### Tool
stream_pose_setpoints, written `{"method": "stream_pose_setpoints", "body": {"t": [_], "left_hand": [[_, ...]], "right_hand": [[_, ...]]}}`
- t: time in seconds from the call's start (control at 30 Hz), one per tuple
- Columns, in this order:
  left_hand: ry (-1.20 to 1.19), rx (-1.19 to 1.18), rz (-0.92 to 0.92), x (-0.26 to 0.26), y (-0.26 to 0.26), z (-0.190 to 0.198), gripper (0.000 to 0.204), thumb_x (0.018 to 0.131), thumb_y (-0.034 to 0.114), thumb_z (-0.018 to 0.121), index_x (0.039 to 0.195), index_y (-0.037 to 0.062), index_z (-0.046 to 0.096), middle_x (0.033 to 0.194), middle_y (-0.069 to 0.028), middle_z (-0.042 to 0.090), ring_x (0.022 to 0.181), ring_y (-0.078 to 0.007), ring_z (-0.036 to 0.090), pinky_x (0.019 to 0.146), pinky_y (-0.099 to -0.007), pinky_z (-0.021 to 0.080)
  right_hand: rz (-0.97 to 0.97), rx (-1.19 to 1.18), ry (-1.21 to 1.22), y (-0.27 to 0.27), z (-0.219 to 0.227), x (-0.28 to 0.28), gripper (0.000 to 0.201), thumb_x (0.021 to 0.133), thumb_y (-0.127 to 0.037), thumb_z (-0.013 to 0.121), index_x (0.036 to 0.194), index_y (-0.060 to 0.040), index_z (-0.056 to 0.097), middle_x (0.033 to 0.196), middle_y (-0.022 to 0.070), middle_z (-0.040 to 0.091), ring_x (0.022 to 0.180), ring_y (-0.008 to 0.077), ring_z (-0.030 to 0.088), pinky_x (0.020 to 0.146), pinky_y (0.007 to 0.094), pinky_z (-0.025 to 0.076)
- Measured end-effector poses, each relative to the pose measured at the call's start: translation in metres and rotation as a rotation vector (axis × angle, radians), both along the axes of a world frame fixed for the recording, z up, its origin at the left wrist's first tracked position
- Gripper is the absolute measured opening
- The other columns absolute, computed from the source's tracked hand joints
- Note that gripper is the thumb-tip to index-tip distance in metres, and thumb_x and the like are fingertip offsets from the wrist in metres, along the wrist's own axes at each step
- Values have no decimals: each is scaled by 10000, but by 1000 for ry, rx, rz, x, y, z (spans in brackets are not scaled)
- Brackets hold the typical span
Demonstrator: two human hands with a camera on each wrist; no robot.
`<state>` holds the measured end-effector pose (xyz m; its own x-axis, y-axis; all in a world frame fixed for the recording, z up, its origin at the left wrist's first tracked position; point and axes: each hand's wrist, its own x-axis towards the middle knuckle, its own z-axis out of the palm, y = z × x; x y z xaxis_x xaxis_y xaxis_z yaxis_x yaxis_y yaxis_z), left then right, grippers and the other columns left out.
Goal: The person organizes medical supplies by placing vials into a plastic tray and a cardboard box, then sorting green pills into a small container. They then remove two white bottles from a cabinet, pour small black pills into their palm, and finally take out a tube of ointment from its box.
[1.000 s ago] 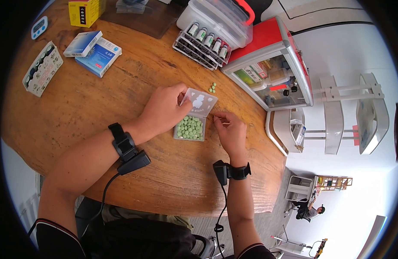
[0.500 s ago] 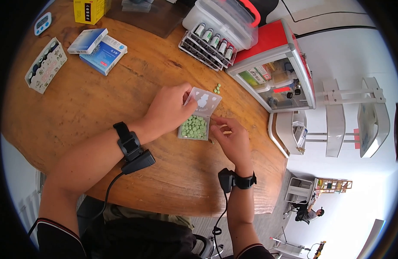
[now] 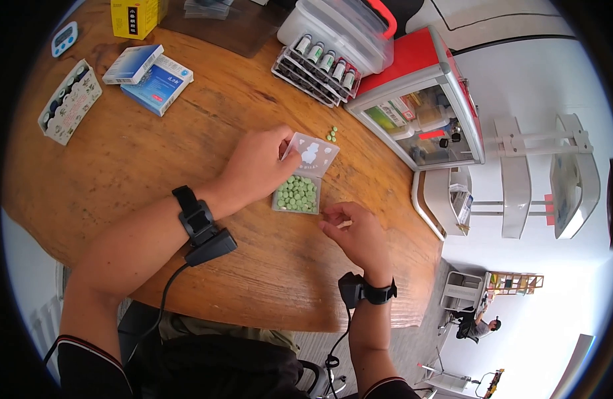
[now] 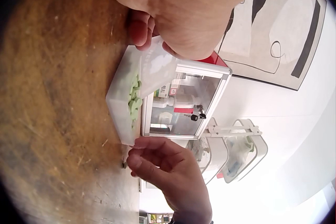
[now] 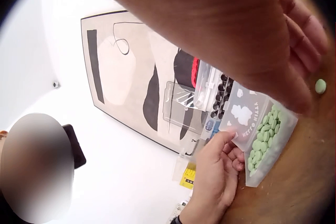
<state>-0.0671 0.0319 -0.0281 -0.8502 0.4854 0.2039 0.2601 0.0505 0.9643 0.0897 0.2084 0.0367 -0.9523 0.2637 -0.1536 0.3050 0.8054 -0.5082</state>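
Observation:
A small translucent pill box (image 3: 297, 211) filled with green pills (image 3: 296, 193) lies on the wooden table, its lid (image 3: 311, 157) raised and printed with white figures. My left hand (image 3: 260, 163) holds the lid's left edge between thumb and fingers. Beside the box's lower right corner is my right hand (image 3: 357, 233), fingers loosely bent. In the left wrist view, the fingertips (image 4: 137, 144) of that hand are right at the box's corner. The right wrist view shows a single green pill (image 5: 321, 86) on the table close by these fingers. Several loose green pills (image 3: 332, 134) lie beyond the lid.
A rack of small vials (image 3: 316, 70), a clear case (image 3: 339, 33) and a red-topped glass cabinet (image 3: 419, 120) stand behind. Blue-white boxes (image 3: 157, 86), a carton of vials (image 3: 70, 103), a yellow box (image 3: 135, 18) and a timer (image 3: 64, 40) sit far left.
My right hand has moved from beside the lid's hinge down to the box's lower right corner. The left hand keeps its hold on the lid.

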Motion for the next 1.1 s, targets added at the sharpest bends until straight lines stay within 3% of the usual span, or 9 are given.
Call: {"method": "stream_pose_setpoints", "body": {"t": [0.2, 0.47, 0.5, 0.53, 0.67, 0.73, 0.77, 0.87, 1.1], "left_hand": [[11, -5, -9, 0, 1, -1, 177, 858, 135, 658, 888, -39, 640, 774, -204, 693, 711, -369, 690, 632, -438, 529], [9, 13, -8, 0, 2, -4, 169, 858, 128, 659, 890, -37, 642, 758, -198, 688, 690, -364, 682, 629, -435, 527], [16, 5, -8, 0, 2, -4, 149, 873, 117, 654, 897, -30, 638, 755, -163, 686, 656, -278, 662, 606, -379, 508], [22, -3, -8, 1, 1, -5, 129, 887, 105, 648, 904, -22, 634, 752, -128, 683, 623, -193, 642, 583, -322, 490], [26, -9, -12, 0, 1, -4, 131, 889, 106, 647, 912, -22, 637, 746, -130, 683, 623, -189, 651, 584, -323, 493], [4, -14, -18, 0, 0, -3, 167, 866, 138, 647, 891, -26, 639, 728, -192, 669, 659, -361, 666, 604, -433, 514], [5, -13, -14, 0, 0, -4, 167, 866, 138, 647, 891, -26, 639, 728, -192, 669, 659, -361, 666, 604, -433, 514], [18, -38, -16, 0, 0, -5, 142, 892, 114, 645, 920, -26, 637, 744, -138, 683, 623, -223, 665, 587, -340, 501], [25, -35, -28, 0, 0, -4, 152, 895, 116, 640, 925, -32, 638, 753, -147, 687, 629, -230, 669, 589, -343, 503]], "right_hand": [[45, -94, -126, 7, -4, 5, 207, 829, -82, 766, 1008, 14, 725, 856, 121, 730, 768, 193, 714, 719, 307, 576], [-206, -487, 220, 3, -5, -25, 169, 928, -78, 683, 1045, 42, 700, 845, 77, 734, 763, 112, 690, 698, 244, 550], [-203, -488, 222, 11, -11, -35, 169, 928, -78, 683, 1045, 42, 700, 845, 77, 734, 763, 112, 690, 698, 244, 550], [-240, -443, 253, 24, -21, -45, 218, 927, -102, 693, 1088, 45, 695, 867, 88, 738, 763, 118, 694, 690, 247, 547], [-194, -187, 292, 56, -49, -84, 421, 913, -217, 746, 1227, 51, 663, 985, 123, 733, 768, 155, 701, 681, 281, 547], [-121, -48, 312, 58, -51, -100, 478, 897, -254, 767, 1249, 49, 656, 1004, 135, 715, 768, 178, 696, 687, 306, 546], [-50, 91, 331, 56, -50, -107, 535, 881, -291, 787, 1271, 48, 648, 1023, 147, 697, 768, 201, 691, 692, 331, 545], [-26, 210, 255, 51, -44, -121, 487, 861, -298, 806, 1217, 12, 688, 985, 160, 665, 764, 236, 678, 700, 355, 541], [-13, 8, 299, 63, -54, -123, 270, 871, -224, 790, 1048, -28, 742, 922, 161, 666, 747, 238, 675, 683, 350, 533]]}}
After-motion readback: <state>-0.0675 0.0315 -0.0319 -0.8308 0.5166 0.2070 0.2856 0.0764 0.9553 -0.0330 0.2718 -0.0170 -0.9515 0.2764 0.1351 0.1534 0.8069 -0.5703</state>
